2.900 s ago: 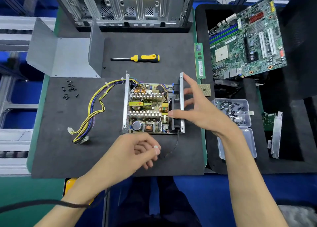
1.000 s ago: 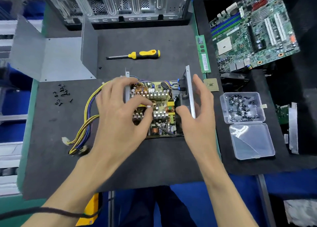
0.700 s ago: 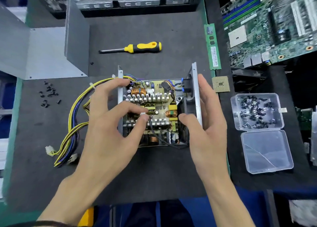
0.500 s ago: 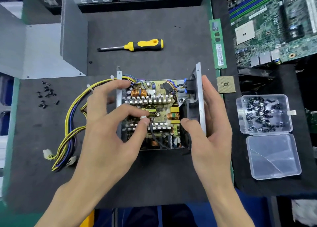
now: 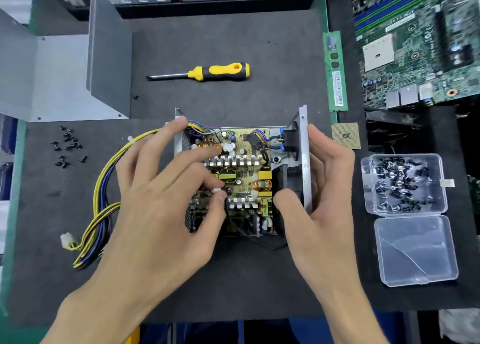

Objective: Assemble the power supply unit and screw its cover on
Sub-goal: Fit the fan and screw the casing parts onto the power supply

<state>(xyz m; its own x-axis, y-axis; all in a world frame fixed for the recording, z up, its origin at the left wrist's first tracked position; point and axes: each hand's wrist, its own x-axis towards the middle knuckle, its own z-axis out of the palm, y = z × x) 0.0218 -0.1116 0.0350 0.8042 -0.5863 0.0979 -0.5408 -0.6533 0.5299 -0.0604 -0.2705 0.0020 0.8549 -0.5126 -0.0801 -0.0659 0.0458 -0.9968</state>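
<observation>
Power supply unit (image 5: 241, 177) sits open on the dark mat (image 5: 233, 273), directly between my two hands, its circuit board and heat-sink fins showing from above. My left hand (image 5: 161, 213) lies over its left half: the forefinger reaches up to the top of the left metal wall, while thumb and another finger pinch a small white connector (image 5: 217, 190) over the middle of the board. A thin black lead (image 5: 241, 229) runs from that connector toward me and loops round to the unit's near right corner. My right hand (image 5: 319, 206) clasps the right metal wall (image 5: 304, 161), fingers flat along its outer face and the thumb curled inside against the black fan.

Beyond my left hand the grey metal cover (image 5: 70, 76) lies apart from the unit, still off it. Right of my right hand, on black foam, are a green motherboard (image 5: 420, 44), a clear plastic box (image 5: 405, 185) of dark screws with its lid swung open toward me, a memory stick (image 5: 335, 70) and a square processor chip (image 5: 346, 135) just beside my fingertips.

Left of my left hand trails the yellow and purple cable bundle (image 5: 101, 187). Past both hands lies a yellow and black screwdriver (image 5: 205, 73), untouched. Far left of my left hand is a scatter of loose black screws (image 5: 66, 146).
</observation>
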